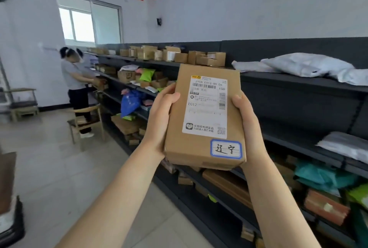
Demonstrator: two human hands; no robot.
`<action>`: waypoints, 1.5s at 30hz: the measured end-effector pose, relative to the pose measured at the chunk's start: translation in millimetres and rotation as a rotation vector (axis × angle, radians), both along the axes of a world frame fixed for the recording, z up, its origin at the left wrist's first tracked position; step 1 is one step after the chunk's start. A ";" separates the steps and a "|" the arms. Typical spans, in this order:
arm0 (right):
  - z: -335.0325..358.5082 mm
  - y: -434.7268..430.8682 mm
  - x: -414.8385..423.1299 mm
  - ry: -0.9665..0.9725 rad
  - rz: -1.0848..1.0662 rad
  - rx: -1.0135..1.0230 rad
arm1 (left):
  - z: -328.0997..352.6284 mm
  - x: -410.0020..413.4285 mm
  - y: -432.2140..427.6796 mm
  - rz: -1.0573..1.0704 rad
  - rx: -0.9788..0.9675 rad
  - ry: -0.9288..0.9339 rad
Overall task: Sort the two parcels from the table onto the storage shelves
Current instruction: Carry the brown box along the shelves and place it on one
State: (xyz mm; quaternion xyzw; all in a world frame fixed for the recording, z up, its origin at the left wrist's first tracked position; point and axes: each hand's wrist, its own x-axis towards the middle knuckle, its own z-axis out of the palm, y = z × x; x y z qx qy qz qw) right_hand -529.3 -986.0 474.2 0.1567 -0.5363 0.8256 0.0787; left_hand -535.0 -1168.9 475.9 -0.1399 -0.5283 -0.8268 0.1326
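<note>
Two hands (pixel 201 120) grip brown cardboard parcel (pixel 203 148); white shipping label, blue-bordered sticker.

Both bare forearms are reaching up and forward, the left hand (pixel 159 116) and right hand (pixel 246 120) facing each other, palms inward, thumbs lying forward of the fingers, which are curling out of sight behind, clamping the cardboard parcel (pixel 205 116) between them.
</note>
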 end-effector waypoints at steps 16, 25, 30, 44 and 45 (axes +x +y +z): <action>-1.2 -230.8 -352.0 -0.001 0.374 0.102 | -6.7 -268.3 -212.9 0.495 0.042 -0.069; -29.9 -416.1 -466.4 -0.055 0.511 0.089 | -28.4 -354.1 -383.6 0.704 0.034 -0.115; -42.7 -513.6 -533.8 -0.081 0.450 0.059 | -36.6 -433.2 -482.8 0.703 0.055 -0.110; -57.3 -635.5 -749.8 -0.210 0.215 0.041 | -54.9 -691.9 -622.8 0.429 0.061 -0.222; -58.5 -638.6 -767.5 -0.210 0.198 0.030 | -55.0 -712.1 -625.7 0.413 0.054 -0.220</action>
